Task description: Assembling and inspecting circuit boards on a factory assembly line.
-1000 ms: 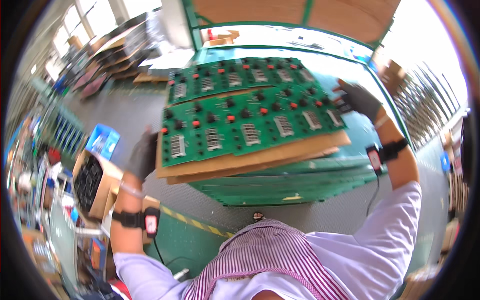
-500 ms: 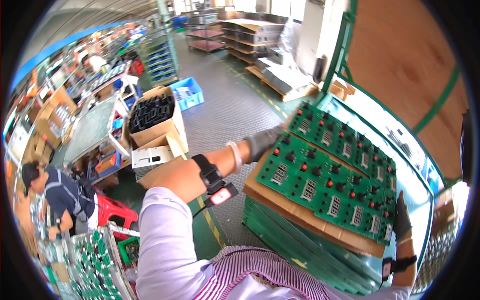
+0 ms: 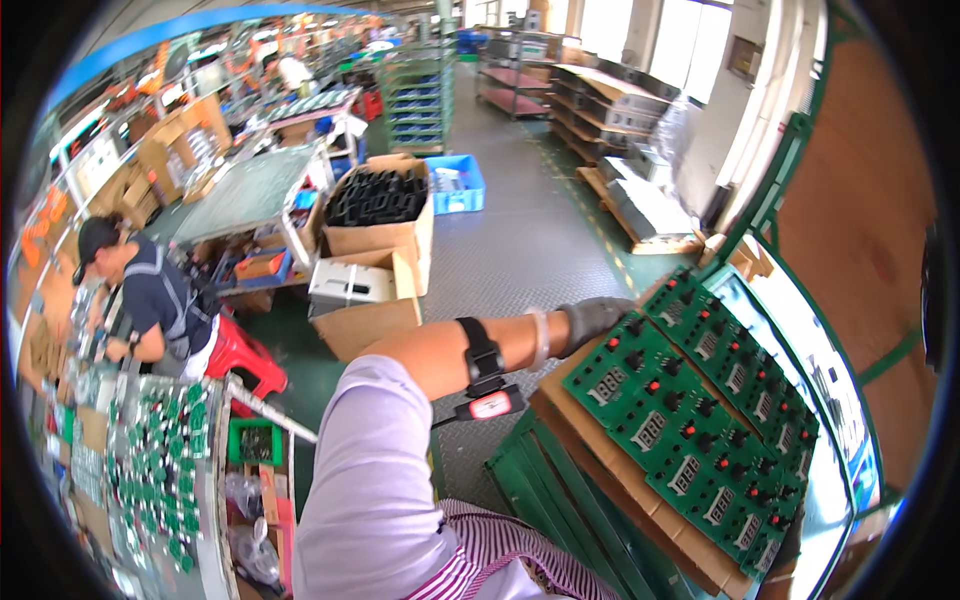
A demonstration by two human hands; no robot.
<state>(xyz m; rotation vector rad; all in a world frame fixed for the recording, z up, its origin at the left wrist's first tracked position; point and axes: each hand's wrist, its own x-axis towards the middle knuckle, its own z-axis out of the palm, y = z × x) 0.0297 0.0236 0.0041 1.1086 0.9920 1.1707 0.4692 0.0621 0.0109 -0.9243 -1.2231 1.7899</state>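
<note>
On the right, over a green rack, the person's grey-gloved left hand (image 3: pixel 590 322) is curling around the near edge of a flat brown cardboard sheet (image 3: pixel 610 470) carrying green circuit boards (image 3: pixel 700 430). It looks stiff, wide and breakable, best held at opposite edges. The right hand is hidden.

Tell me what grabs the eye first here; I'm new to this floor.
The green circuit-board panel on brown cardboard, lower right, with the gloved left hand at its upper corner. At far left a seated co-worker bends over a bench; a box of black parts stands mid-floor.
</note>
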